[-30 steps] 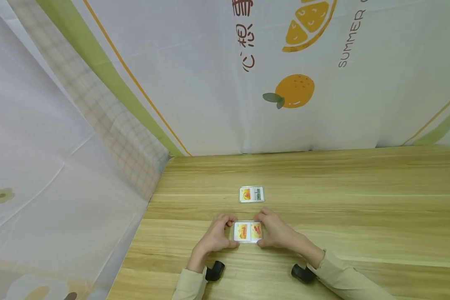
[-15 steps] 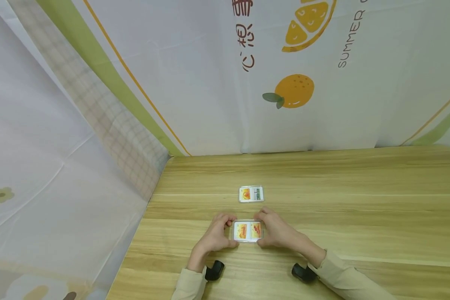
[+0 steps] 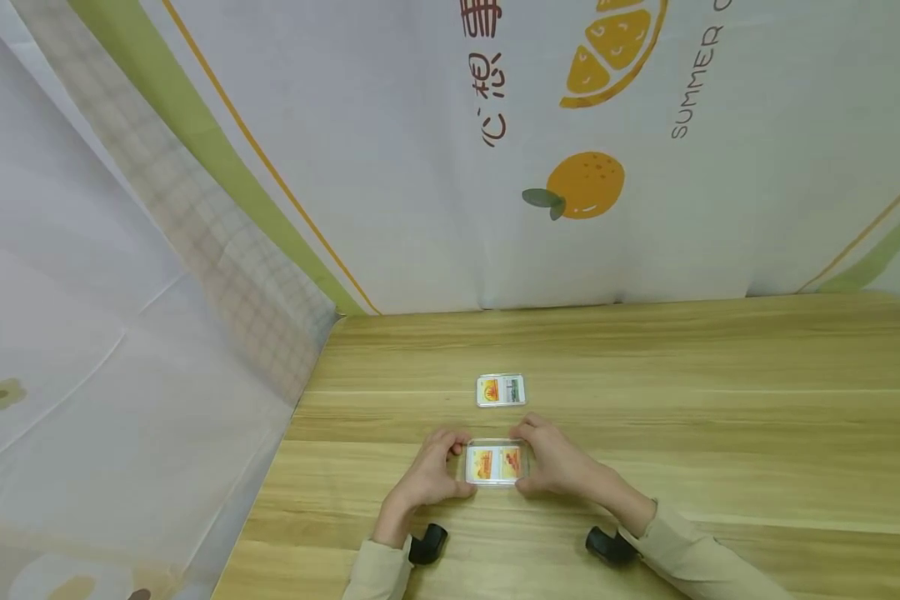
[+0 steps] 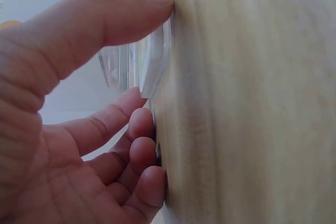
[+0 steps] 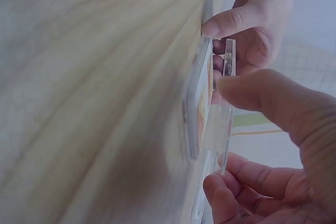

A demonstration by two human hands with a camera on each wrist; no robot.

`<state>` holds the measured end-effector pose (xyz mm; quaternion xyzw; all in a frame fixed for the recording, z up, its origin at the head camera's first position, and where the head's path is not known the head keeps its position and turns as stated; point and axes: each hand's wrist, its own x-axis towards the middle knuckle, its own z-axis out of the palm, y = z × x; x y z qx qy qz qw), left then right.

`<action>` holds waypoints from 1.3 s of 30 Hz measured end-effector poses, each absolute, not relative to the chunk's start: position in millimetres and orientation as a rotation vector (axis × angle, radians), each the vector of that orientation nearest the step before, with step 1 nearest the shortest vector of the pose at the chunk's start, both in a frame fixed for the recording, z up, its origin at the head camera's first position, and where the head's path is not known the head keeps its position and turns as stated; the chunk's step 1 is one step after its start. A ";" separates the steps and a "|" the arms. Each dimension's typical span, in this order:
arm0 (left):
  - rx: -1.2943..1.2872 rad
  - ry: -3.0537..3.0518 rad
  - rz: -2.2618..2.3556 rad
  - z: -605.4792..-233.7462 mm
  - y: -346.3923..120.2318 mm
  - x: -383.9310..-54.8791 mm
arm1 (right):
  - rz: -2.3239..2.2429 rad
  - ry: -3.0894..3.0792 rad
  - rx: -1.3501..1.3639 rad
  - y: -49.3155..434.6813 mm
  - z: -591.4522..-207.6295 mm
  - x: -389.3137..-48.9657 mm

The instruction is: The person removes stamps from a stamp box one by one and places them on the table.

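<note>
A flat clear display case with two stamp-like orange pictures on white lies between the hands in the head view. Its base (image 5: 195,103) sits on the table, and its clear cover (image 5: 229,59) stands apart above it. My left hand (image 3: 431,468) grips the left end of the base, thumb (image 4: 149,11) on the near edge and index finger at the far edge. My right hand (image 3: 558,458) pinches the right end of the cover by its near and far edges, thumb (image 5: 247,90) against the near one.
A second similar case (image 3: 501,390), with one orange and one green picture, lies just beyond the hands. Black wrist pieces (image 3: 429,544) are near both sleeves. The wooden table (image 3: 720,400) meets a printed cloth (image 3: 420,208) at the back.
The clear cover has risen slightly off the base with my right hand. My left hand has stayed almost in place at the base.
</note>
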<state>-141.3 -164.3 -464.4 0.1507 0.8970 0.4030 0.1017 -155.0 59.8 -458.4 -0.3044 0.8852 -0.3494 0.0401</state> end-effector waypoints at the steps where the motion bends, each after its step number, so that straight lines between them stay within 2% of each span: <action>1: 0.448 2.647 1.192 -464.1 -164.3 -141.2 | -1.071 2.715 -0.936 60.4 -458.3 -155.0; 39: 0.458 2.639 1.210 -463.2 -163.7 -139.8 | -1.029 2.781 -0.891 87.6 -452.4 -150.9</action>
